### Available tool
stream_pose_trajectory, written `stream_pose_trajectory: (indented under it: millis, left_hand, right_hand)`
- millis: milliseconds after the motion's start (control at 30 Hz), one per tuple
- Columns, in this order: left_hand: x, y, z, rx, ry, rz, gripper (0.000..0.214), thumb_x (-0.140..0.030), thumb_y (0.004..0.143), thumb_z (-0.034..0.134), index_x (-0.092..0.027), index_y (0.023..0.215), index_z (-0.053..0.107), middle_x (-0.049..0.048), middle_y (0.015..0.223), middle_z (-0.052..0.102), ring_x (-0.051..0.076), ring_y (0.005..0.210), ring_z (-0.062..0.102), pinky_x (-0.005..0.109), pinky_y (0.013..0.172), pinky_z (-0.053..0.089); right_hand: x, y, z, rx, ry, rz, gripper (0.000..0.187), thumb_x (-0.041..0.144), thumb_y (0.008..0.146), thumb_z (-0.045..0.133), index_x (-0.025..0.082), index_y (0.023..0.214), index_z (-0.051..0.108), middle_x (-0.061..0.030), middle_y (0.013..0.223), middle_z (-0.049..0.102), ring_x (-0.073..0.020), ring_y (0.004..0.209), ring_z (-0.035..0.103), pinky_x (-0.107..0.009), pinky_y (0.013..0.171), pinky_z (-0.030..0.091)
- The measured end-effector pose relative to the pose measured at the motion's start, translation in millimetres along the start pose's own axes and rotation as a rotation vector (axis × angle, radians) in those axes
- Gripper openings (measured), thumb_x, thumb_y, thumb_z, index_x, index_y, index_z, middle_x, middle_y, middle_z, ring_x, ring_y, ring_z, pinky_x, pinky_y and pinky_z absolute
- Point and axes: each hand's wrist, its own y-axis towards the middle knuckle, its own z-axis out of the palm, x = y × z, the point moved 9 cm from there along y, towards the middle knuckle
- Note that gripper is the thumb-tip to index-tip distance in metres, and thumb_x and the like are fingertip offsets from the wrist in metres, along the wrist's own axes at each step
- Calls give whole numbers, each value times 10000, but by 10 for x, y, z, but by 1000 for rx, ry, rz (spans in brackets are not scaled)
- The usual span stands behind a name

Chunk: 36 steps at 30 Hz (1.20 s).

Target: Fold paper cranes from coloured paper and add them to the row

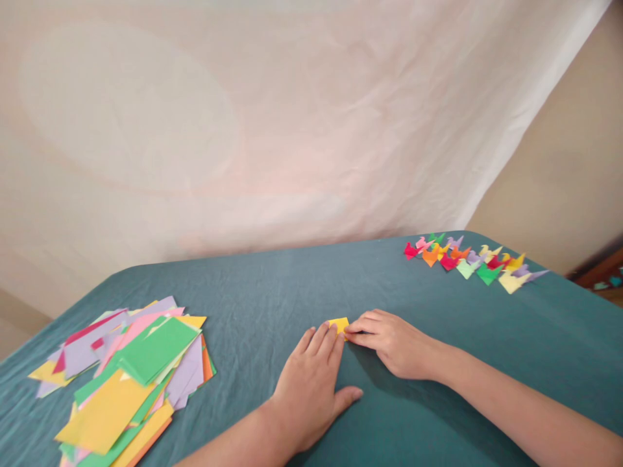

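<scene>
A small folded yellow paper (339, 324) lies on the teal tablecloth (272, 292) near the middle. My left hand (311, 389) lies flat on the cloth, fingers stretched out, its fingertips pressing the near edge of the yellow paper. My right hand (392, 344) comes in from the right with its fingers curled together, the tips pinching or pressing the paper's right edge. Most of the paper is hidden under the fingers.
A loose pile of coloured paper rectangles (131, 376) in green, yellow, purple, pink and orange lies at the front left. Several small folded paper figures (470, 259) stand in a row at the back right. A pale cloth backdrop (292, 130) hangs behind the table.
</scene>
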Motion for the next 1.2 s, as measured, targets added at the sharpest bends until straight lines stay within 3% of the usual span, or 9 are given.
stream_pose_trajectory:
  millis: [200, 567, 1200]
  left_hand:
    - [26, 23, 13, -16, 4, -7, 667, -603, 869, 237, -145, 1342, 348, 106, 1383, 370, 280, 1300, 263, 422, 1061, 230]
    - [17, 27, 15, -25, 16, 1, 663, -597, 873, 235, -139, 1335, 361, 110, 1374, 381, 285, 1291, 278, 421, 1051, 236]
    - [7, 27, 14, -22, 39, -1, 666, -591, 875, 237, -128, 1338, 360, 115, 1368, 391, 285, 1296, 264, 426, 1052, 229]
  right_hand:
    - [2, 6, -16, -6, 28, 1, 391, 80, 814, 426, 141, 1180, 551, -116, 1120, 603, -210, 998, 511, -393, 841, 425]
    - [-101, -15, -77, -21, 186, 75, 649, -26, 602, 381, 177, 1194, 554, -64, 1162, 604, -189, 1024, 525, -389, 912, 418]
    - [-14, -7, -89, -16, 104, -16, 575, -12, 690, 382, 175, 1208, 548, -93, 1177, 596, -198, 1006, 537, -401, 851, 450]
